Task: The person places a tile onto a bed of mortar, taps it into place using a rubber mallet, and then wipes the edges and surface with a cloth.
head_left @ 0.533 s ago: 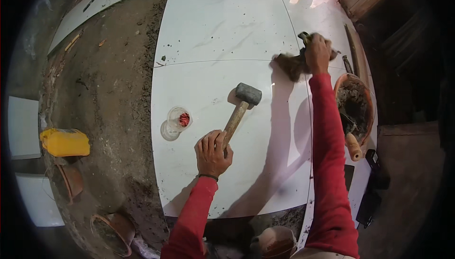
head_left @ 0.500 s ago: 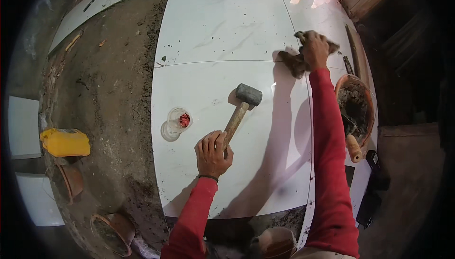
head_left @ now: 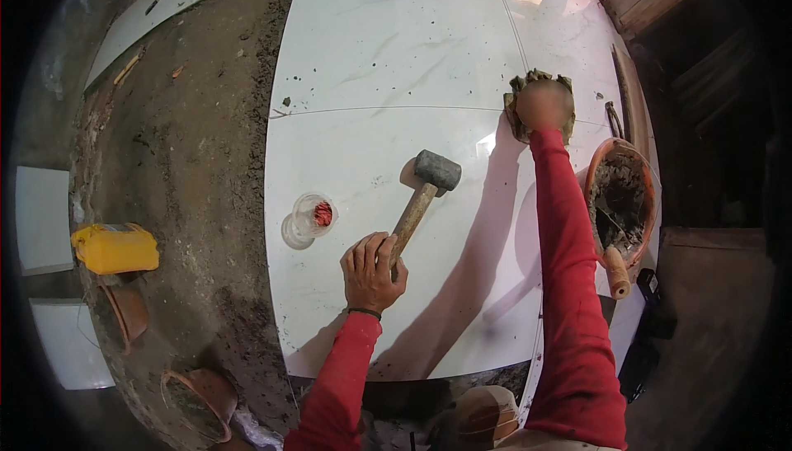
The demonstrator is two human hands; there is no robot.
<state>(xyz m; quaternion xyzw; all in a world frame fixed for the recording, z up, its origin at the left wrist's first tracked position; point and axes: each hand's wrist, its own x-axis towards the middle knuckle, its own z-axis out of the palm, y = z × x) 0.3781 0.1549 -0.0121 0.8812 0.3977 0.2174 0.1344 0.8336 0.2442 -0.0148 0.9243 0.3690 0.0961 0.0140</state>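
Note:
My left hand [head_left: 373,272] is closed round the wooden handle of a rubber mallet [head_left: 438,170], whose dark head is at or just above a white tile [head_left: 371,150]. Farther off to the right, my right hand [head_left: 544,108] presses a crumpled, dirty rag [head_left: 518,115] onto the tiles where their joints meet. The cloth spreads out around that hand, which is blurred, so its fingers do not show clearly. Left of the mallet stands a clear plastic cup [head_left: 312,215] with small red pieces in it.
Bare, rough mortar ground [head_left: 190,162] borders the tiles on the left, with a yellow jug [head_left: 115,248] on it. An orange bucket [head_left: 592,172] of wet mortar, with a wooden-handled tool [head_left: 616,274], stands beside my right arm. Another bucket [head_left: 216,397] lies tipped at lower left.
My right hand has come slightly nearer with the rag, which is now bunched around it over the joint. My left hand and the mallet have hardly moved.

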